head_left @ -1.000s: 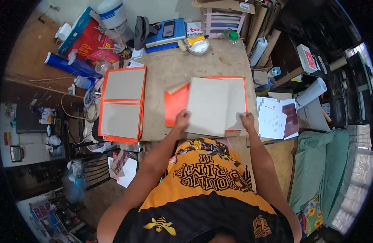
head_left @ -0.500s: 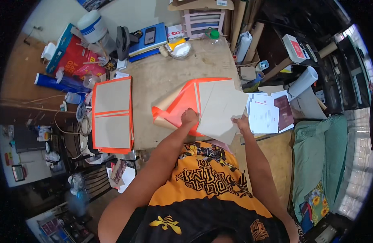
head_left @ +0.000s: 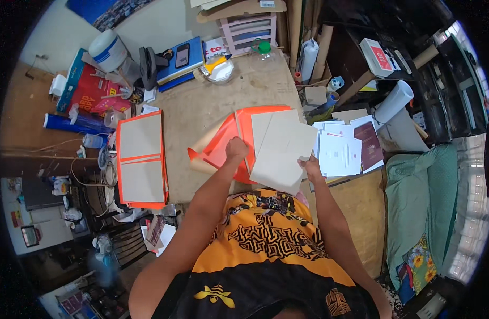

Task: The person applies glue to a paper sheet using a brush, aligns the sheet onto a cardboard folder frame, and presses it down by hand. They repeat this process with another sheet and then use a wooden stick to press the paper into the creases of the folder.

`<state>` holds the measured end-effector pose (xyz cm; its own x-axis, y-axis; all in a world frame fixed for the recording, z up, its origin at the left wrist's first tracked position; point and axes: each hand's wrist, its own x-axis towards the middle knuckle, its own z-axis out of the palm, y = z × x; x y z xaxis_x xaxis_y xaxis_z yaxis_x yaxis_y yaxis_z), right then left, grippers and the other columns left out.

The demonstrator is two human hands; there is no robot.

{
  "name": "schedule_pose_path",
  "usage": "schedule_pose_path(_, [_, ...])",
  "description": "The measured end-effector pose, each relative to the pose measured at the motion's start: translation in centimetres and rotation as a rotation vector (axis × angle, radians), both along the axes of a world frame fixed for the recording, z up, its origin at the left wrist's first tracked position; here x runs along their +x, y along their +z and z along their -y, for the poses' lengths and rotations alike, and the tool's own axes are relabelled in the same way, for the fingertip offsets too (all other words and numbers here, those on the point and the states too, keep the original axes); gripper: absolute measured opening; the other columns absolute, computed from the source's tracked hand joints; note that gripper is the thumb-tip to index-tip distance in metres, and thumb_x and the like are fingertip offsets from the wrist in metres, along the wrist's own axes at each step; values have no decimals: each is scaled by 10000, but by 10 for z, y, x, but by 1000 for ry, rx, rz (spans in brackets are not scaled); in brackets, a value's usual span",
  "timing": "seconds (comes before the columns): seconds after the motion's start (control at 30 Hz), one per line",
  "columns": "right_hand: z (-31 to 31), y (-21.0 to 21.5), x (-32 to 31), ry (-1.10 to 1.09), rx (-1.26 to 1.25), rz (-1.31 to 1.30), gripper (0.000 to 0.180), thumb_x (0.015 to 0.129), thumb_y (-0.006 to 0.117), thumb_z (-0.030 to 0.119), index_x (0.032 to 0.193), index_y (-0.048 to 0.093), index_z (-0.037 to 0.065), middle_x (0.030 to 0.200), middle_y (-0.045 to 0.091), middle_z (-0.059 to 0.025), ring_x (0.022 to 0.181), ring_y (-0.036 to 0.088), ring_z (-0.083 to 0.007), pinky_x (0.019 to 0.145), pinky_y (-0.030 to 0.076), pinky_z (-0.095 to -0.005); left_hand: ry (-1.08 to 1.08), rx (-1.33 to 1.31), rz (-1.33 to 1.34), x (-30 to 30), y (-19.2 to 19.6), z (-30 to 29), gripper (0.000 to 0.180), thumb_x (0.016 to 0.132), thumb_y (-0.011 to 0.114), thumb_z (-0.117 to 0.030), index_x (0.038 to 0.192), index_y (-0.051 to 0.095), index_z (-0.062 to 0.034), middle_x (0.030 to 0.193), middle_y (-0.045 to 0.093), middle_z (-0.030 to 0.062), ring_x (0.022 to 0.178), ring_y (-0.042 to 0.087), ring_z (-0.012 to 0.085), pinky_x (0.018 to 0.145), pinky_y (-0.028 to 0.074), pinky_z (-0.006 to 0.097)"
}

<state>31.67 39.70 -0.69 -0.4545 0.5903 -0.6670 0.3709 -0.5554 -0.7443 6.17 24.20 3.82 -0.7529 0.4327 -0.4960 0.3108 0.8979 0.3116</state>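
Observation:
My left hand (head_left: pixel 236 150) is closed in a fist and rests on a shiny orange sheet (head_left: pixel 218 142) beside a narrow board strip (head_left: pixel 241 133). What its fingers hold, if anything, is hidden. The sheet's left side curls up, with tan paper beside it. On the sheet's right part lies a grey board (head_left: pixel 265 123). A second grey board (head_left: pixel 287 151) overlaps it at a slant and sticks out past the sheet. My right hand (head_left: pixel 311 169) pinches that slanted board at its right edge, thumb on top.
Left on the table (head_left: pixel 202 101) lies a stack of orange sheets with grey boards (head_left: pixel 142 159). White papers (head_left: pixel 337 154) and a maroon booklet (head_left: pixel 370 141) lie right. Along the back are a phone (head_left: pixel 182 55) on blue books, a brush (head_left: pixel 215 65) on a bowl and a green-capped jar (head_left: pixel 264 48).
The whole view has shifted, with table things now lower and further left. My left fist has slid slightly away from me along the orange sheet. My right hand keeps its hold on the board.

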Motion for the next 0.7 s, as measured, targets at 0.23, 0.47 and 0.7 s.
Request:
schedule_pose_path(0.23, [-8,13,-5,-108,-151,-117,458,840,638,123,1264,518,-2,1149,620,-107,1008,608,-213,881,481,-304,-143,548,299,35,13,-26,324,842,637,-312,825,636,12,783,661,181,761,655,334,703,514,409])
schedule_pose_path(0.47, [6,5,-9,114,353,186,598,724,774,286,1191,575,-30,1101,652,-149,956,637,-236,837,498,-342,-23,353,34,38,-71,-1,351,902,562,-362,935,629,-19,784,658,121,697,653,273,673,518,389])
schedule_pose_path(0.7, [-41,-63,74,-221,655,237,480,778,740,189,1120,546,-87,1026,650,-142,918,605,-226,831,482,-322,30,543,258,35,-64,-16,470,924,459,-466,963,605,-20,908,646,166,870,621,315,777,482,409])
